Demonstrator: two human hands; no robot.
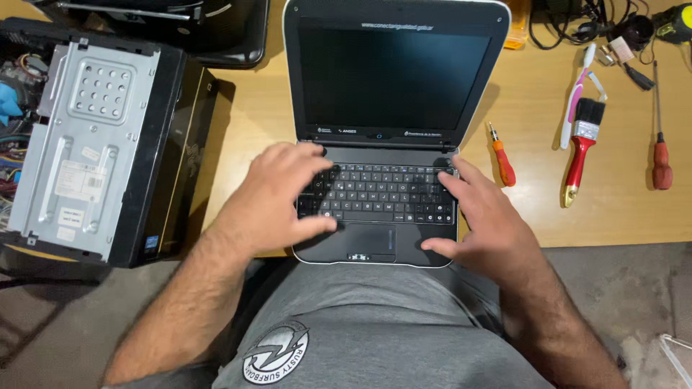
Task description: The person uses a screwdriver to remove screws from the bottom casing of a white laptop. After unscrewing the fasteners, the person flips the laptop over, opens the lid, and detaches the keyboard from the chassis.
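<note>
A small laptop (382,137) lies open at the near edge of the wooden bench (620,209), its front lip jutting slightly past the edge. The shell is dark with a pale rim around lid and base. The lid stands tilted back and the screen is dark and unlit. The black keyboard has light lettering; below it sits a touchpad with a narrow button bar. The left hand (285,194) rests spread over the keyboard's left part, thumb by the touchpad. The right hand (479,216) lies on the right edge, thumb on the palm rest.
</note>
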